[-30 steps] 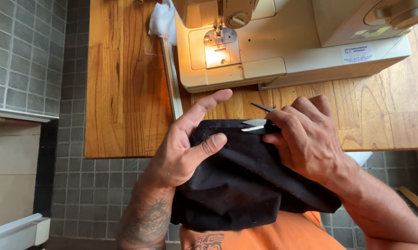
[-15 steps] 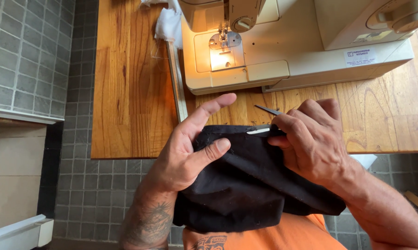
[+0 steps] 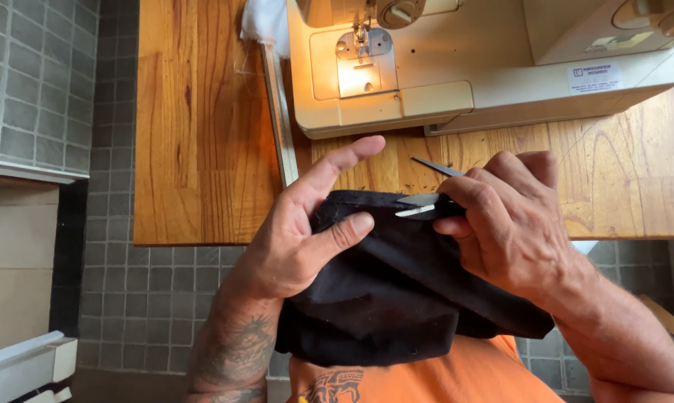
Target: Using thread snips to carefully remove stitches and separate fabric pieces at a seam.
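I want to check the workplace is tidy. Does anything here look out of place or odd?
Only small things: dark specks lie scattered on the brown wooden table before the cream sewing machine, and a white cloth scrap is bunched against the machine's left edge.

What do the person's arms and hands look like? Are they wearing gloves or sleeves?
No gloves and no sleeves: both hands are bare. The left hand sits on a forearm with dark tattoos drawn across it. The right hand has a bare forearm with no tattoo showing. No rings or watch show. Below is an orange shirt with a dark print.
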